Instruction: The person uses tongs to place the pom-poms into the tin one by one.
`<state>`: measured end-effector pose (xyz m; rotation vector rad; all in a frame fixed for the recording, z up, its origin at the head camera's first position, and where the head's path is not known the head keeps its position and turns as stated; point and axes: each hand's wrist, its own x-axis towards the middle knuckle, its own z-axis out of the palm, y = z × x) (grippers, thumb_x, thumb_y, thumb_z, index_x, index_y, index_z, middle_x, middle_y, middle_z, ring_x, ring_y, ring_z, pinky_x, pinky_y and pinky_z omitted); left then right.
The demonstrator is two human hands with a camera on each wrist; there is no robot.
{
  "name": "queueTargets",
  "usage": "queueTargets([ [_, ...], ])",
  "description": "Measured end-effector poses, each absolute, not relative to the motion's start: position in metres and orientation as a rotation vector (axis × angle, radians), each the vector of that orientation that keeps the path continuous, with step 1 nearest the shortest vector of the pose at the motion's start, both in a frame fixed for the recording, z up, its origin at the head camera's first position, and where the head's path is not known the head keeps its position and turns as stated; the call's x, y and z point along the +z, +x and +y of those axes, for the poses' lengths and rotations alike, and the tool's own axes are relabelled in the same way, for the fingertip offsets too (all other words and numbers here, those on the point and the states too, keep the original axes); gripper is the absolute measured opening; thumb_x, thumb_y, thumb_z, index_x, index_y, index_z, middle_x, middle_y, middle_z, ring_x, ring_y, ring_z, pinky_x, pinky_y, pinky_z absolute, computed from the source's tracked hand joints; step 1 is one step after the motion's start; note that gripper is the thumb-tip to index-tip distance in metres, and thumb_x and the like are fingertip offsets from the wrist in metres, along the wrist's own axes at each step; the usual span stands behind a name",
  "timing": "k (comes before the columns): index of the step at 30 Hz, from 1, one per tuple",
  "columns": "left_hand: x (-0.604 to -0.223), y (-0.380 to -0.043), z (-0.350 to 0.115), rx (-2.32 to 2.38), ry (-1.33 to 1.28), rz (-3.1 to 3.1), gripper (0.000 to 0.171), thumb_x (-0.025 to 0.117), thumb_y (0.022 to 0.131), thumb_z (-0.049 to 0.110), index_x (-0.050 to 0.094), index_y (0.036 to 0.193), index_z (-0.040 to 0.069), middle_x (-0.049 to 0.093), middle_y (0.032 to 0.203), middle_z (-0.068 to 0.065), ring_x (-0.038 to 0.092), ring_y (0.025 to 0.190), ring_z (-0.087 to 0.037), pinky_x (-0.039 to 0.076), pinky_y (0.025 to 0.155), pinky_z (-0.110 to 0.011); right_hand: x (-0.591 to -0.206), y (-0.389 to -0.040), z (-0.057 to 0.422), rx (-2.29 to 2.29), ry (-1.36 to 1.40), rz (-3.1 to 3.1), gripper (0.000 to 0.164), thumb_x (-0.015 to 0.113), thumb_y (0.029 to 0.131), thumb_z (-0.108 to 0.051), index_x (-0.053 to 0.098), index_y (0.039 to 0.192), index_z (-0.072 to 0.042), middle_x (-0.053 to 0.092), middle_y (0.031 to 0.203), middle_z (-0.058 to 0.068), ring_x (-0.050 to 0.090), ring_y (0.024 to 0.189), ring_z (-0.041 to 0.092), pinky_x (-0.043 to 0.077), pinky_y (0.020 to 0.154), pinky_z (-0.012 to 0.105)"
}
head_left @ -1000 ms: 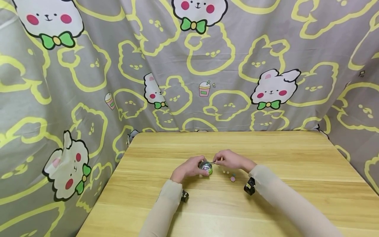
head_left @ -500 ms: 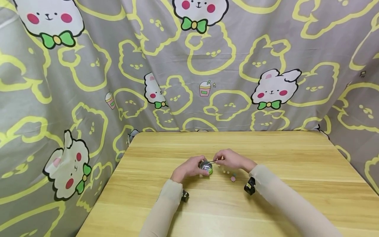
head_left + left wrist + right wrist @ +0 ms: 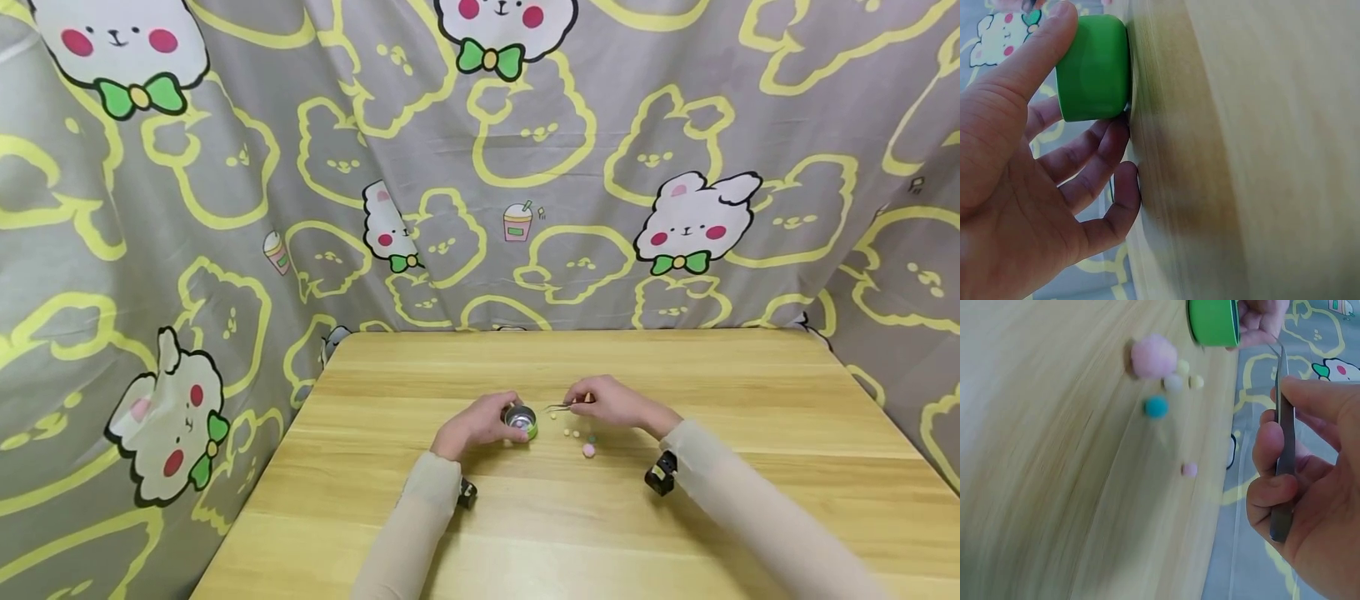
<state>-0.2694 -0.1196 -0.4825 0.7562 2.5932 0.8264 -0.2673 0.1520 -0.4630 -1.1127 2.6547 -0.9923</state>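
My left hand (image 3: 483,422) holds a small round green tin (image 3: 1094,69), thumb on one side and fingers on the other. The tin stands upright on the table with a silvery inside; small things at its bottom are too small to tell apart. My right hand (image 3: 613,402) pinches metal tweezers (image 3: 1284,456) with fine bent tips, just right of the tin. Nothing shows between the tips, which look slightly apart. Below them lie small pompoms: a larger pink pompom (image 3: 1155,356), a teal pompom (image 3: 1156,407), a tiny pink pompom (image 3: 1190,469) and a yellow pompom (image 3: 1196,382).
A pale grey pompom (image 3: 1173,382) lies close to the larger pink one. The wooden table (image 3: 420,375) reaches back to a grey curtain (image 3: 450,150) with cartoon prints. Black wrist cameras sit under both sleeves, the right camera (image 3: 662,473) low above the table.
My right hand has drawn the tweezers away from the tin's mouth to the right, uncovering a yellow pompom beneath. The left hand and tin have stayed put.
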Motion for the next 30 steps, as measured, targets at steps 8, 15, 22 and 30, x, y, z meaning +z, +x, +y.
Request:
queueTargets([
  [8,-0.479,-0.271,-0.12,0.838,0.769,2.591,0.042,0.078,0.078,0.035,0.056,0.108,0.015,0.06,0.099,0.001,0.056,0.086,-0.011,0.046,0.074,-0.026,-0.459,-0.257,0.176,-0.996,-1.049,2.682,0.009,0.062,0.092,-0.012,0.07,0.097,-0.014,0.064,0.096,-0.001,0.055,0.078,0.01,0.046,0.066,0.028],
  [15,-0.478,-0.271,-0.12,0.827,0.757,2.596,0.042,0.077,0.078,0.036,0.056,0.108,0.015,0.06,0.099,0.001,0.055,0.086,-0.012,0.046,0.074,-0.027,-0.465,-0.249,0.191,-0.912,-1.107,2.707,0.008,0.064,0.09,-0.011,0.07,0.094,-0.014,0.063,0.09,-0.005,0.055,0.079,0.009,0.045,0.067,0.029],
  [22,-0.478,-0.27,-0.119,0.827,0.759,2.59,0.041,0.077,0.078,0.036,0.056,0.108,0.016,0.06,0.098,0.002,0.055,0.086,-0.011,0.046,0.073,-0.026,-0.475,-0.241,0.202,-0.916,-1.061,2.693,0.008,0.063,0.091,-0.013,0.071,0.094,-0.014,0.061,0.088,-0.007,0.052,0.076,0.008,0.043,0.065,0.028],
  [30,-0.48,-0.268,-0.119,0.829,0.769,2.59,0.041,0.078,0.078,0.034,0.057,0.107,0.014,0.06,0.097,0.001,0.055,0.084,-0.011,0.046,0.073,-0.026,-0.486,-0.236,0.212,-0.943,-1.015,2.678,0.008,0.064,0.091,-0.015,0.071,0.094,-0.015,0.061,0.089,-0.007,0.05,0.076,0.008,0.042,0.065,0.027],
])
